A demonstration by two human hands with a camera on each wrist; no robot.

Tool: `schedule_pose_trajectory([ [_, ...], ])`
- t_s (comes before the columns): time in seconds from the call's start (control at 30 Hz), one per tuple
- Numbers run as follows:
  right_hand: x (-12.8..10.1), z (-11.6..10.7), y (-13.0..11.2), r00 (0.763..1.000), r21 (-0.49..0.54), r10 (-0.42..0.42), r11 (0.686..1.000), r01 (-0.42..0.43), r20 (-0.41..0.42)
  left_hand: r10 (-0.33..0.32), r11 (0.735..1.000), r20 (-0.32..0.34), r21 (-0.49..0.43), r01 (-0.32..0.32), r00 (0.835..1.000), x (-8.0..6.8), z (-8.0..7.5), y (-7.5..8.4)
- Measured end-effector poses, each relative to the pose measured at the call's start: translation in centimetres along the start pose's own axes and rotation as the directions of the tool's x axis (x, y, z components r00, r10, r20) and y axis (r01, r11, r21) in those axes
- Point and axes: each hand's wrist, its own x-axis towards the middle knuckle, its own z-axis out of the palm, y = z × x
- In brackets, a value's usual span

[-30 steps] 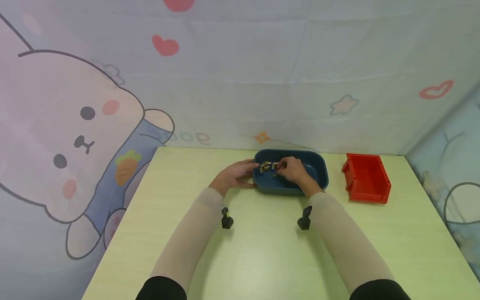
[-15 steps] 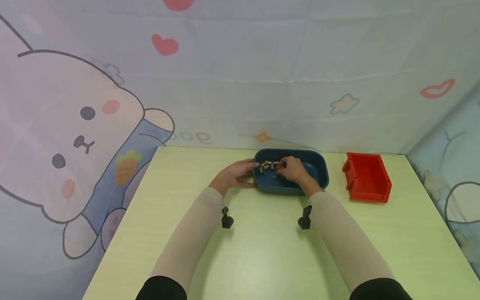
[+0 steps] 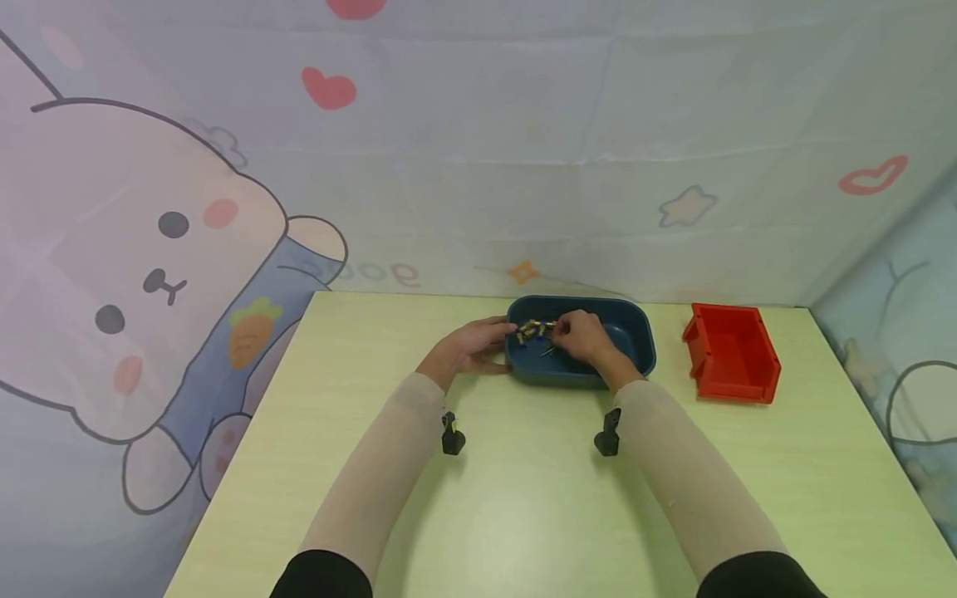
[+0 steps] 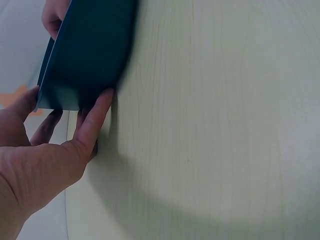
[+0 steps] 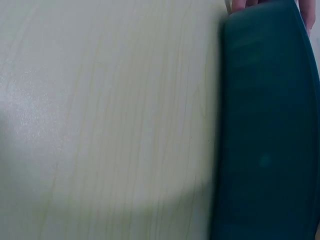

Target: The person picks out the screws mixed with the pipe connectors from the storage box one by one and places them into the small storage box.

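Small gold-and-blue pieces (image 3: 532, 330) lie clustered inside the left end of a dark-teal tub (image 3: 557, 379) upright on the counter (image 3: 523, 507).

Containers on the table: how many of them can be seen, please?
2. The dark blue tub is near the table's far edge, the left hand touching its left end, the right hand inside it. The red bin stands apart, to the tub's right.

in front of you is a flat, pale yellow wood-grain table (image 3: 523, 498). near its far edge sit a dark blue-green tub with round corners (image 3: 557, 379) and, apart on your right, a bright red, boxy bin (image 3: 736, 345).
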Motion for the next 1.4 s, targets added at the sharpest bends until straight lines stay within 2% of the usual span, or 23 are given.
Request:
schedule_pose_trajectory([
  [0.37, 0.6, -0.1, -0.2, 0.999, -0.085, -0.016, 0.996, 0.021, 0.051, 0.007, 1.0, 0.02, 0.007, -0.007, 1.0, -0.5, 0.2, 0.2],
  [0.77, 0.9, -0.8, -0.2, 0.995, -0.107, -0.03, 0.993, 0.04, 0.09, 0.006, 1.0, 0.023, 0.001, -0.006, 1.0, -0.2, 0.1, 0.2],
  [1.07, 0.4, -1.4, 1.1, 0.999, -0.101, -0.025, 0.994, 0.029, 0.042, 0.008, 1.0, 0.018, -0.01, -0.008, 1.0, 0.3, 0.0, -0.2],
  [1.4, -0.8, -2.6, 1.4, 0.998, -0.073, -0.06, 0.996, 0.059, -0.001, 0.015, 1.0, 0.033, -0.018, -0.015, 0.999, -0.5, 0.2, 0.2],
])
